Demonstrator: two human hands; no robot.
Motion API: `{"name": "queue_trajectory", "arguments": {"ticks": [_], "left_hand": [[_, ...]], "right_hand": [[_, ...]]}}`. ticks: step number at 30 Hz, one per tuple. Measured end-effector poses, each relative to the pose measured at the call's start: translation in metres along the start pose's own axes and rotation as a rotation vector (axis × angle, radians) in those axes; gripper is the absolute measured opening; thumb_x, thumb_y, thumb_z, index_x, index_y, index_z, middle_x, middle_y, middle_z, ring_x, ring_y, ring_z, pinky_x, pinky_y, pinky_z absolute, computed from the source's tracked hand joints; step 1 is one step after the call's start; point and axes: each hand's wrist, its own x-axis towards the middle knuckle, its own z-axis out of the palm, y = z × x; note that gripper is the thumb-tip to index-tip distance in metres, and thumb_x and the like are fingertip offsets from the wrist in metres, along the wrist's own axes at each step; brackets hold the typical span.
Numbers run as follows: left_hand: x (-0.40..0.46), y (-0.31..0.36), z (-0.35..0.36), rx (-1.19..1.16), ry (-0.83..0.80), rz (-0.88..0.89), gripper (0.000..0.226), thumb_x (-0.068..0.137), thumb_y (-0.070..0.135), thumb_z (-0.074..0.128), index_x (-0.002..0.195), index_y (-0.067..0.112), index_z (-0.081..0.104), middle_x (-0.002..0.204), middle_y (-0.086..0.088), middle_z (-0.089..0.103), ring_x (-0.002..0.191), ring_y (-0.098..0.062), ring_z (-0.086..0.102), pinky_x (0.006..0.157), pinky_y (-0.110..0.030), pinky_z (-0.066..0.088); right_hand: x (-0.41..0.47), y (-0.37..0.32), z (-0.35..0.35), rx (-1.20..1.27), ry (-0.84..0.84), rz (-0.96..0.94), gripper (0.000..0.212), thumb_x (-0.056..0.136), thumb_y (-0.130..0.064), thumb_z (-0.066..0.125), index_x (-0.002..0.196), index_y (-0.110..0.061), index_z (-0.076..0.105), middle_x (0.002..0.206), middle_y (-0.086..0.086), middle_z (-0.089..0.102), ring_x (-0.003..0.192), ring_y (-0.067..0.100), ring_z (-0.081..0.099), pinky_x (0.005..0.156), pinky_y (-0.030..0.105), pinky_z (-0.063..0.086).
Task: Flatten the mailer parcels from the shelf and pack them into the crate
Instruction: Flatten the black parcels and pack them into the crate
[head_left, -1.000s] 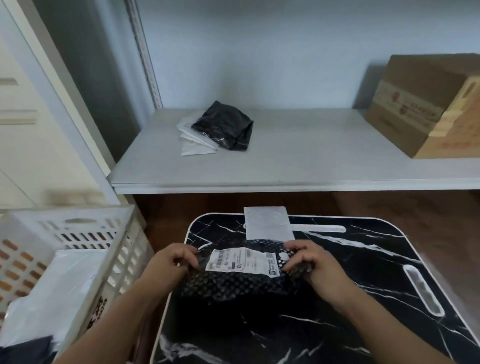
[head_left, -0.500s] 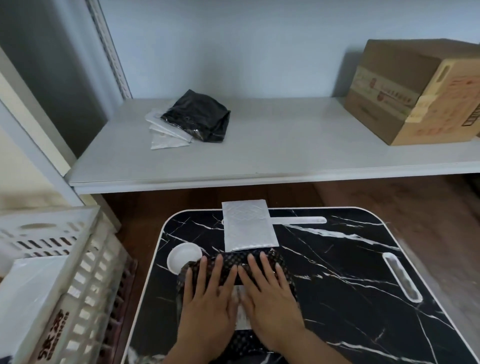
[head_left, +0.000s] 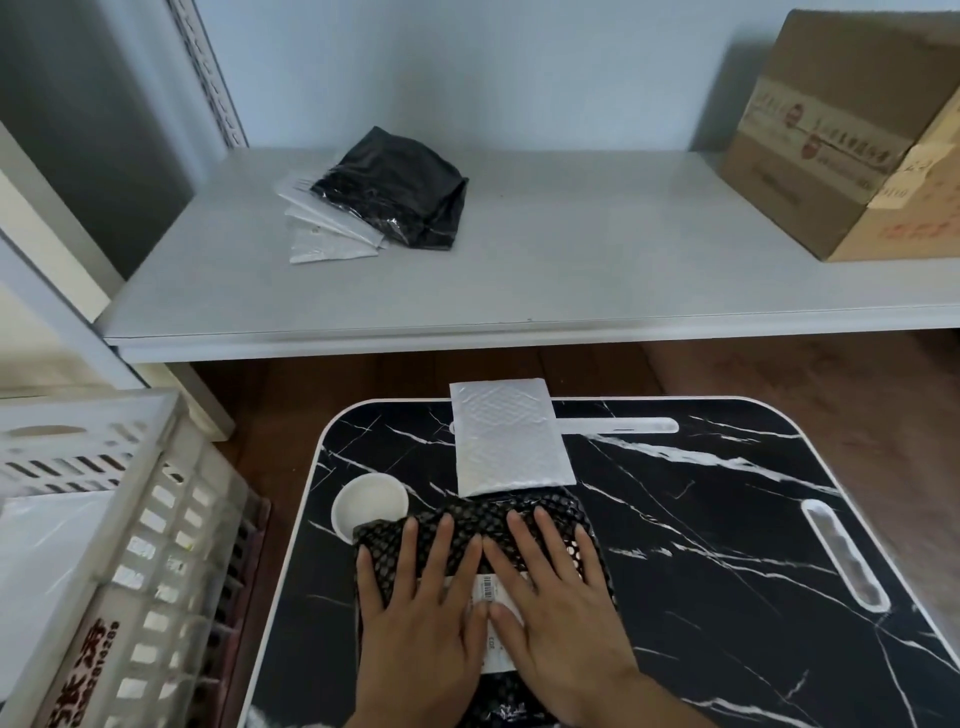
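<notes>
White mailer (head_left: 511, 441) blocks ahead; tabletop (head_left: 727, 519) rightward open.

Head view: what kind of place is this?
Probably a small parcel-packing or storeroom corner, not a proper warehouse. A shelf holds mailers and a cardboard box; a white crate sits beside a marble-pattern table, where both hands press a black mailer flat.

glossy black marble-pattern tabletop (head_left: 701, 519), smooth with white veins. black dotted plastic mailer (head_left: 483, 525), crinkled, white paper label (head_left: 491, 618) on it. white bubble mailer (head_left: 511, 441), matt, quilted texture. shiny black plastic bag (head_left: 400, 187) on smooth matt grey shelf board (head_left: 571, 270). brown cardboard box (head_left: 852, 140), matt. white slotted plastic crate (head_left: 130, 519).
</notes>
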Motion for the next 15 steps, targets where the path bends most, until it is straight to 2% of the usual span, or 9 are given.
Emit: {"name": "queue_trajectory", "arguments": {"ticks": [4, 6, 8, 12, 15], "left_hand": [[0.005, -0.006, -0.016, -0.012, 0.037, -0.005, 0.05, 0.096, 0.049, 0.019, 0.136, 0.034, 0.046, 0.142, 0.003, 0.049, 0.132, -0.029, 0.044, 0.103, -0.059, 0.023], [0.009, -0.018, -0.017, 0.011, 0.047, -0.054, 0.051, 0.093, 0.05, 0.028, 0.139, 0.034, 0.044, 0.144, 0.003, 0.047, 0.135, -0.029, 0.04, 0.106, -0.054, 0.02], [0.006, -0.031, -0.015, 0.06, 0.025, -0.074, 0.052, 0.095, 0.051, 0.023, 0.141, 0.033, 0.042, 0.147, 0.001, 0.043, 0.138, -0.027, 0.03, 0.108, -0.054, 0.017], [-0.001, -0.041, -0.003, 0.11, -0.016, -0.049, 0.054, 0.097, 0.053, 0.017, 0.141, 0.031, 0.041, 0.148, 0.0, 0.042, 0.138, -0.026, 0.027, 0.105, -0.055, 0.018], [0.003, -0.046, -0.006, 0.083, 0.05, -0.039, 0.055, 0.097, 0.053, 0.017, 0.143, 0.03, 0.037, 0.15, -0.004, 0.038, 0.14, -0.029, 0.023, 0.109, -0.051, 0.014]], "right_hand": [[0.012, 0.006, -0.017, 0.029, 0.019, 0.069, 0.049, 0.093, -0.058, 0.033, 0.132, -0.033, 0.05, 0.137, 0.0, 0.052, 0.127, 0.026, 0.049, 0.101, 0.048, 0.036], [0.019, 0.012, -0.02, -0.002, 0.008, 0.116, 0.055, 0.095, -0.061, 0.03, 0.137, -0.031, 0.048, 0.144, 0.001, 0.047, 0.134, 0.025, 0.039, 0.104, 0.048, 0.03], [0.017, 0.015, -0.013, -0.032, -0.03, 0.123, 0.061, 0.096, -0.063, 0.027, 0.141, -0.027, 0.043, 0.149, 0.001, 0.041, 0.14, 0.022, 0.028, 0.105, 0.05, 0.022], [0.012, 0.013, -0.007, -0.002, -0.062, 0.148, 0.063, 0.096, -0.064, 0.026, 0.145, -0.026, 0.036, 0.153, -0.001, 0.034, 0.143, 0.018, 0.022, 0.107, 0.05, 0.019], [0.013, 0.018, -0.017, 0.08, -0.037, 0.156, 0.067, 0.093, -0.067, 0.01, 0.151, -0.032, 0.011, 0.16, -0.008, 0.005, 0.146, 0.009, -0.006, 0.117, 0.043, 0.004]]}}
